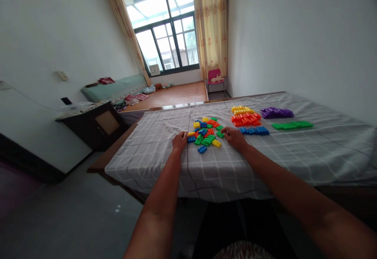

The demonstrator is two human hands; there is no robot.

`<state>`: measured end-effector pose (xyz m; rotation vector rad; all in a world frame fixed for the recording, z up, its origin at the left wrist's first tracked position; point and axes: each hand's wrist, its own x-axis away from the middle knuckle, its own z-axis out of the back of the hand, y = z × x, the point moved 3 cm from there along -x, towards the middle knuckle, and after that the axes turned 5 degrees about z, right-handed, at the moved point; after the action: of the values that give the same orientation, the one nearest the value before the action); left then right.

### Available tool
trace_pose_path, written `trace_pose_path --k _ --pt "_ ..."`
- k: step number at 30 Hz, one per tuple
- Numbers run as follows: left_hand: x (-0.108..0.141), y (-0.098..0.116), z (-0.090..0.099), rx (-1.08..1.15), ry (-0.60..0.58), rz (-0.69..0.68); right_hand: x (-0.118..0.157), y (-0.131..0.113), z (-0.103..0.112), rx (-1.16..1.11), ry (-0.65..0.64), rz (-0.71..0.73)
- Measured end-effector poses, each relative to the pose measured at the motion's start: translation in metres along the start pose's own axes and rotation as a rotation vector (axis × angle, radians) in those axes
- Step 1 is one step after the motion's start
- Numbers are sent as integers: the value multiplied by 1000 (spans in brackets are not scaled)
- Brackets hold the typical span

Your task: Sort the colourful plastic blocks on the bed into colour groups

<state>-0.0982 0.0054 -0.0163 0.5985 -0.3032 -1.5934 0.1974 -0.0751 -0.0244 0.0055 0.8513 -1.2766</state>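
Observation:
A mixed heap of small plastic pieces (pixel 203 132), each like short tubes joined side by side, lies on the grey checked cloth (pixel 165 153). My left hand (pixel 179 140) is at the heap's left edge, fingers curled together with the tips against a yellow piece (pixel 191 134). On the opposite side, my right hand (pixel 232 136) has its thumb and fingers pinched at a green piece (pixel 220 134). The fingertips of both hands are small and partly hidden. A blue piece (pixel 202 149) rests a little apart at the near side of the heap.
Right of the heap are single-colour rows: yellow (pixel 242 110), orange (pixel 246 119), blue (pixel 254 130), purple (pixel 277 112) and green (pixel 292 125). Beyond the table stand a wooden bed (pixel 182 94) and a pink chair (pixel 215 76). A dark cabinet (pixel 97 127) is at left.

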Motion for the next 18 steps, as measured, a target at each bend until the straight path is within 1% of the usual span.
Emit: trace_pose_path --k 3,5,8,11,15,17,18 --pt "0 1 -1 3 -15 9 -10 -14 2 -10 37 -5" --pt "0 2 0 1 -16 9 -24 -29 1 -15 19 37" --pt "1 4 2 -5 -11 6 -48 -53 -8 17 -86 94" --pt "1 3 3 -1 -8 5 -65 -69 -26 101 -227 89" --pt "1 2 4 4 -5 9 -71 -77 -51 165 -373 86" --pt "1 1 4 7 -4 2 -71 -76 -57 128 -379 129" --pt "1 1 4 10 -4 -3 -71 -73 -56 96 -354 156"
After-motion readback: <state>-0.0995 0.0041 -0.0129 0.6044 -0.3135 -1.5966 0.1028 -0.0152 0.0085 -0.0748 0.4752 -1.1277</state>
